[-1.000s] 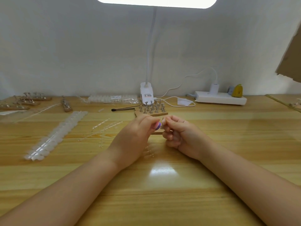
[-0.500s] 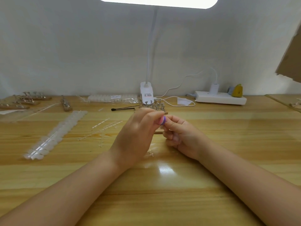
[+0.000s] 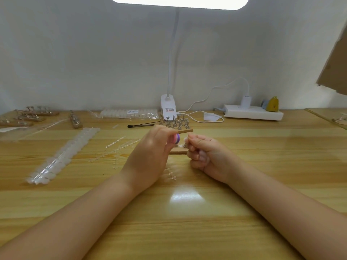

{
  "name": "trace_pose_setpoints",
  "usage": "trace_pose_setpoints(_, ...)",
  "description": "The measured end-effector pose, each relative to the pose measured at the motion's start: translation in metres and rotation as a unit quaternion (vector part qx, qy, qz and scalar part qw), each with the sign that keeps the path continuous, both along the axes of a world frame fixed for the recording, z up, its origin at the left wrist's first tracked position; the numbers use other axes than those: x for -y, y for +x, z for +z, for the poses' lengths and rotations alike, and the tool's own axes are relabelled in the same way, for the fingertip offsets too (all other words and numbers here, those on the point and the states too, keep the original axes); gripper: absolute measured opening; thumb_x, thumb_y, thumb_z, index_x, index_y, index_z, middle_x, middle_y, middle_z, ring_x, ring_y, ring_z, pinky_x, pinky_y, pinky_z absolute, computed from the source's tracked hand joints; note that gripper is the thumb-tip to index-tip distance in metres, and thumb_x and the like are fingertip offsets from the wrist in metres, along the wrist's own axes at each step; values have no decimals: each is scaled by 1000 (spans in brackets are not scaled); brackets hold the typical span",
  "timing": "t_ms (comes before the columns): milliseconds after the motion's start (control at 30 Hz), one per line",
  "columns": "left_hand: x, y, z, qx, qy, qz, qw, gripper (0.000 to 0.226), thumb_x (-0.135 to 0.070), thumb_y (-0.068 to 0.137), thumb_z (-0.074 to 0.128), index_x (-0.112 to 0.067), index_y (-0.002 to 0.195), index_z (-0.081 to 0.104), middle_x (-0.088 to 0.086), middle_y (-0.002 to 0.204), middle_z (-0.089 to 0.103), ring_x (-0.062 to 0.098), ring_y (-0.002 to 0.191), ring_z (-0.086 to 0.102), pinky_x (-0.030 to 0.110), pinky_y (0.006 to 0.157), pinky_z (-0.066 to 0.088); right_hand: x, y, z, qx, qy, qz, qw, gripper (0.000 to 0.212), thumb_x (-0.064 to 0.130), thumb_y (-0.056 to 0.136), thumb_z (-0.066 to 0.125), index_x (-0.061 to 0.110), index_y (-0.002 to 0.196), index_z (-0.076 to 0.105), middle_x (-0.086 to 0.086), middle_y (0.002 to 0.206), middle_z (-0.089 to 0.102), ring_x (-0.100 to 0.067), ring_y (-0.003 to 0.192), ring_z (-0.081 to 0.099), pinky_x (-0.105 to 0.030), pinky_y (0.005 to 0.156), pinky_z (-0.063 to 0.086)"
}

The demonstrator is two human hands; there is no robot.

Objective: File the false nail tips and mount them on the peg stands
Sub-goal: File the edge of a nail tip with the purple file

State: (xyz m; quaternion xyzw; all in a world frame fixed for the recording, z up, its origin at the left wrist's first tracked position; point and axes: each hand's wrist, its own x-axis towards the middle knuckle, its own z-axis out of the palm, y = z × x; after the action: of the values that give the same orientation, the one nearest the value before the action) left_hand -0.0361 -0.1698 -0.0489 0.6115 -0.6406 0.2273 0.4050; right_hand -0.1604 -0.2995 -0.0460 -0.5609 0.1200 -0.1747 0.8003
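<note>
Taking the desk lamp's white base [image 3: 168, 109] at the back of the wooden table [image 3: 187, 231] as the landmark: far left of it, by the wall, lie several wooden strips of peg stands [image 3: 40, 113], probably parked out of the way until needed. Nearer and still left of the base, a long row of clear nail tips [image 3: 62, 156] runs diagonally across the table, and a few loose clear strips [image 3: 120, 145] lie between that row and the hands, within easy reach as supply.

In front of the base, the left hand [image 3: 148, 156] has its fingers curled round a small pink-and-purple file block [image 3: 176, 138], held up with its end turned toward the other hand, likely so an edge can be rubbed against it. Directly in front of the base stands a wooden board of metal pegs [image 3: 176, 124], close by for mounting. A nearer peg strip [image 3: 178, 151] lies between the two hands.

Just right of the block, the right hand [image 3: 208, 156] is clenched, thumb and forefinger pinched together right at a peg on the nearer strip; a nail tip there is too small to make out, so whether it holds one I cannot tell.

Well right of the base, a white power strip [image 3: 253, 114] sits against the wall.
</note>
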Motion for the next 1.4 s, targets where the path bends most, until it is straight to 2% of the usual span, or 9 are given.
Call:
trace_pose_setpoints(133,1,-11,1,55,-32,-31,997,20,-14,94,54,-15,113,50,13,100,59,24,88,58,31,81,48,1,1,-1,9,-2,2,1000,12,20,79,60,15,68,63,2,65,45,-5,47,38,-14,39,21)
trace_pose_setpoints(300,1,-1,-4,16,21,55,998,12,-3,90,62,0,101,63,15,94,60,32,81,58,48,74,50,1,1,0,-10,12,5,1000,13,25,81,60,14,74,61,4,62,46,-5,47,39,-15,40,22)
trace_pose_setpoints(500,2,-16,3,101,-47,-48,993,22,-11,91,60,-15,110,47,12,97,62,27,88,59,35,81,49,-1,1,0,-14,-22,10,1000,13,8,81,54,12,69,54,4,55,45,-5,44,38,-16,40,20)
trace_pose_setpoints(733,-4,0,5,101,-30,20,994,16,-11,91,58,-12,105,53,13,96,61,32,82,60,44,72,52,1,1,-1,-19,-10,13,1000,12,25,80,58,13,75,56,4,61,41,-6,47,38,-16,39,21)
trace_pose_setpoints(900,3,-10,1,240,-42,-9,970,43,-1,81,72,-18,113,49,3,108,45,27,85,59,36,77,51,-1,1,1,-22,-57,27,998,17,5,69,62,10,68,46,2,52,40,-5,41,34,-18,41,17)
trace_pose_setpoints(1067,-3,2,1,205,-6,61,977,38,0,77,76,-13,111,65,12,102,59,28,87,54,40,73,50,1,1,1,-35,-14,15,999,9,16,87,52,13,80,48,4,60,36,-5,47,37,-17,41,18)
trace_pose_setpoints(1133,-4,3,1,191,-23,53,980,34,-6,84,71,-17,114,58,11,102,59,28,86,56,40,73,50,3,2,-1,-35,-8,6,999,14,17,94,48,13,81,49,5,59,37,-5,46,37,-15,38,19)
trace_pose_setpoints(1300,2,-2,-3,270,-57,18,961,41,0,84,62,-21,117,51,2,107,45,24,91,56,33,83,45,-1,1,1,-32,-44,41,998,10,18,83,54,13,74,51,4,58,40,-5,45,39,-16,39,21)
trace_pose_setpoints(1400,-3,7,-1,209,-22,72,975,43,5,74,70,-16,110,63,8,104,54,23,91,48,34,79,43,3,0,1,-36,-14,45,998,14,24,86,52,14,77,51,4,60,36,-6,48,40,-15,38,22)
